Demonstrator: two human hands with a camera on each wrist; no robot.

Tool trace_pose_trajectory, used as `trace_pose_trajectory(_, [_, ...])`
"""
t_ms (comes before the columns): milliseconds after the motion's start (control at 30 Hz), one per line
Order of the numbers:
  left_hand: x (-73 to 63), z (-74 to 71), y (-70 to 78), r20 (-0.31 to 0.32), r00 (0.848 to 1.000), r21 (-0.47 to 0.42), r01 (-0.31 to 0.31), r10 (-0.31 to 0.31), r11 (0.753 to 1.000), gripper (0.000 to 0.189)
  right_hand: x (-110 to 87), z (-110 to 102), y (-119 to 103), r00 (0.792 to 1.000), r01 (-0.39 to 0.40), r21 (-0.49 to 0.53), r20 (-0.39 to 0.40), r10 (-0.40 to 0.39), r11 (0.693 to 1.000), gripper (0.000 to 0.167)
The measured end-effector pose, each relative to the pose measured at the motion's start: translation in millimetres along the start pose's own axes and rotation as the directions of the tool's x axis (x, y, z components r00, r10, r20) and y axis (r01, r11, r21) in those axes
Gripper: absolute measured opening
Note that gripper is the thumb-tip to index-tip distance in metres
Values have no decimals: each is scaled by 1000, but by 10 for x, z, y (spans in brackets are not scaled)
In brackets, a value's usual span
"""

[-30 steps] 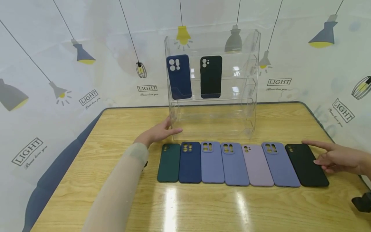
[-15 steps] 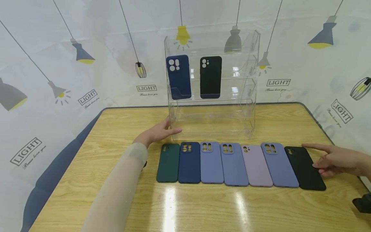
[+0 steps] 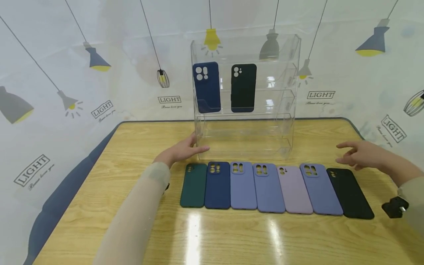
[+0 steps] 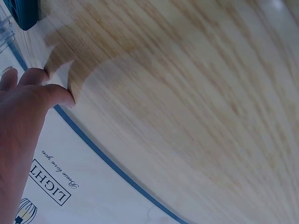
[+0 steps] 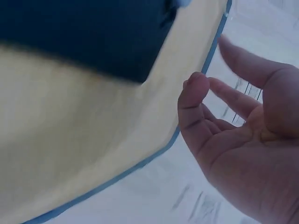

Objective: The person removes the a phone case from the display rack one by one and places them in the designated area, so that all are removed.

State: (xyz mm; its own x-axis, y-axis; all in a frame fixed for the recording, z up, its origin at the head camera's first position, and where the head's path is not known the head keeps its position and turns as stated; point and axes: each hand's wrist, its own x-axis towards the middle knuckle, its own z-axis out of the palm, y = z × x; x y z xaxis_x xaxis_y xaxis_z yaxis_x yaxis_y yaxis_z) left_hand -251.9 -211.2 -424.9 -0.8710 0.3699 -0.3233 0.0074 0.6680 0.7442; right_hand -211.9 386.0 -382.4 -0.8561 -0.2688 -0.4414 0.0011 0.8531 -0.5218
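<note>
At the lower left edge of a clear acrylic display rack (image 3: 245,127), my left hand (image 3: 182,150) holds the side panel, thumb in front and fingers partly hidden behind. My right hand (image 3: 361,156) hovers beyond the black phone case (image 3: 350,193), its fingers loosely bent and holding nothing. That case ends a row on the table: a dark green case (image 3: 193,187), a navy case (image 3: 217,189), two periwinkle cases (image 3: 243,189), a pale pink case (image 3: 295,193) and another periwinkle case (image 3: 322,193). Higher on the rack stand a blue case (image 3: 208,90) and a dark case (image 3: 243,88).
The wooden table (image 3: 132,228) has a dark blue edge against a lamp-patterned backdrop (image 3: 132,84). Several rack tiers sit above and below the two standing cases. The row lies close in front of the rack.
My right hand has let go of the black case and risen away toward the back. The case slid slightly toward the near edge. My left hand stays at the rack.
</note>
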Motion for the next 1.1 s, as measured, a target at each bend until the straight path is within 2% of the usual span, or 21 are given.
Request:
trace_pose_trajectory(167, [-9, -4, 7, -8, 1000, 0, -2, 2, 1000, 106, 270, 54, -376, 995, 94, -35, -38, -95, 995, 92])
trace_pose_trajectory(300, [-11, -1, 4, -12, 1000, -8, -21, 21, 1000, 106, 463, 139, -595, 984, 174, -41, -35, -176, 984, 95])
trace_pose_trajectory(400, [-6, 1, 5, -11, 1000, -12, -23, 23, 1000, 107, 579, 213, -729, 979, 203, -33, -18, -204, 979, 93])
trace_pose_trajectory(567, [21, -1, -18, -9, 1000, -15, -21, 21, 1000, 111, 731, 297, -886, 982, 183, -6, 37, -183, 983, 96])
trace_pose_trajectory(800, [39, 34, -49, 3, 1000, -23, -12, 12, 1000, 108, 879, 360, -876, 976, 159, 95, 135, -171, 983, 95])
trace_pose_trajectory(967, [29, 32, -53, -4, 1000, -16, -15, 15, 1000, 105, 930, 352, -910, 966, 123, 82, 219, -138, 989, 97])
trace_pose_trajectory(1100, [7, 10, -36, -7, 1000, -2, -22, 22, 1000, 108, 960, 309, -954, 960, 109, 63, 252, -122, 992, 99])
